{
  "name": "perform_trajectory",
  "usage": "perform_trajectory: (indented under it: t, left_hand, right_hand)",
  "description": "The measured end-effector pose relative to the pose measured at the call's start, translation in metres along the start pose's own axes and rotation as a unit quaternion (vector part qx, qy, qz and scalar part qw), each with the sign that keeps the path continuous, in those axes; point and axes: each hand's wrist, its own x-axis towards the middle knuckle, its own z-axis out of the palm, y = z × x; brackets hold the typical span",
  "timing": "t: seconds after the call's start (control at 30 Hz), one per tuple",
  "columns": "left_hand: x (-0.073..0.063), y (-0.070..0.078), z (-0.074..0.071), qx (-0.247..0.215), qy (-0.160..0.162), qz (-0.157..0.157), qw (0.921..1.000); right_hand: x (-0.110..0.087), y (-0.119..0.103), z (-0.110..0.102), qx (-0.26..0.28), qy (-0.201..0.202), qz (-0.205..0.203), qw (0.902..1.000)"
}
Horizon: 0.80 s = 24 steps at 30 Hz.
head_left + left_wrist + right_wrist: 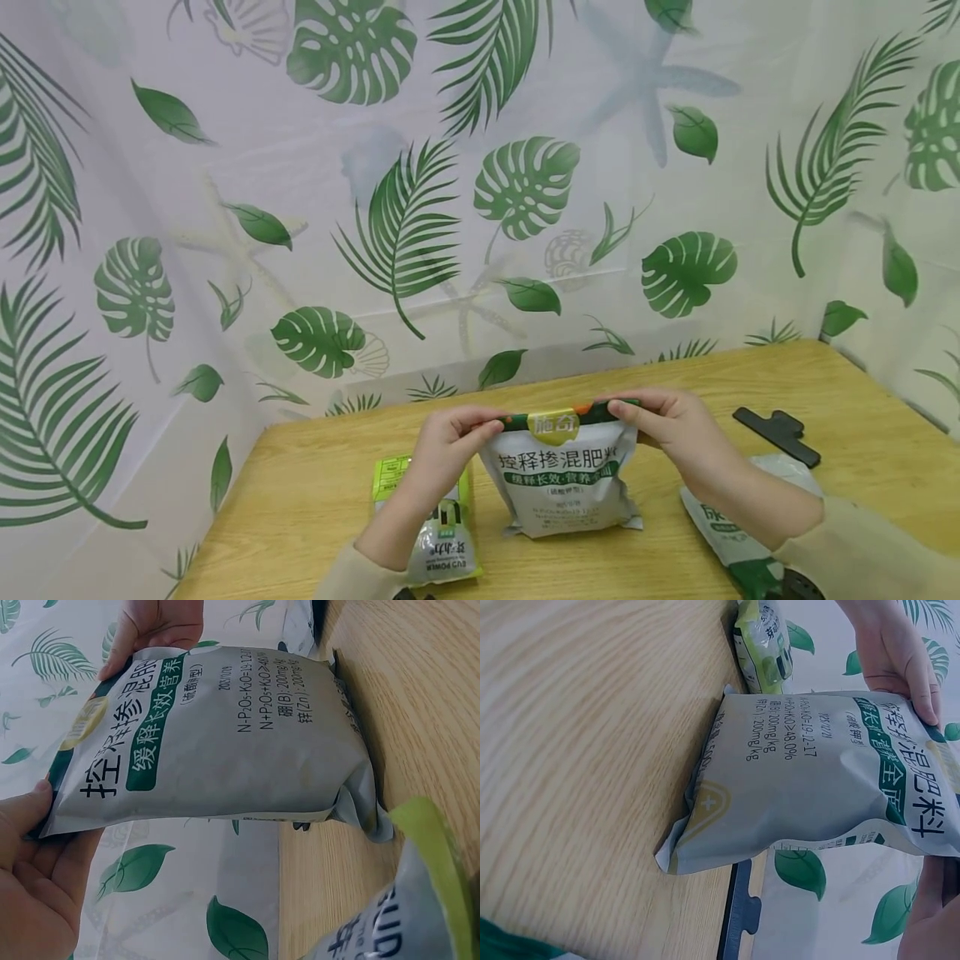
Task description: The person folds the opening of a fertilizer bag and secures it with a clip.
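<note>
A white fertilizer bag (562,492) with a dark green top band and black Chinese lettering stands upright on the table in the head view. My left hand (453,442) pinches its top left corner between thumb and fingers. The top right corner is pinched by my right hand (667,425). In the left wrist view the bag (225,742) looks plump, its lower end against the wood. The right wrist view shows the same bag (780,772), with the left hand (896,656) at the far corner. The top band appears folded over between both hands.
A green-and-white packet (442,550) lies left of the bag, partly behind my left forearm. Another white and green bag (731,533) lies at the right under my right forearm. Behind it rests a black clip (777,433). A leaf-patterned curtain (525,250) borders the wooden table (300,517).
</note>
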Motion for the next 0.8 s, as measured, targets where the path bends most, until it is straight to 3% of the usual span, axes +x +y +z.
perform_trajectory:
  t: [0.8]
  left_hand:
    - [-0.0004,-0.0003,0.0056,-0.005,0.032,-0.013,0.9994]
  right_hand:
    - [0.0014,-0.0016,-0.0008,0.021,-0.003,0.026,0.9994]
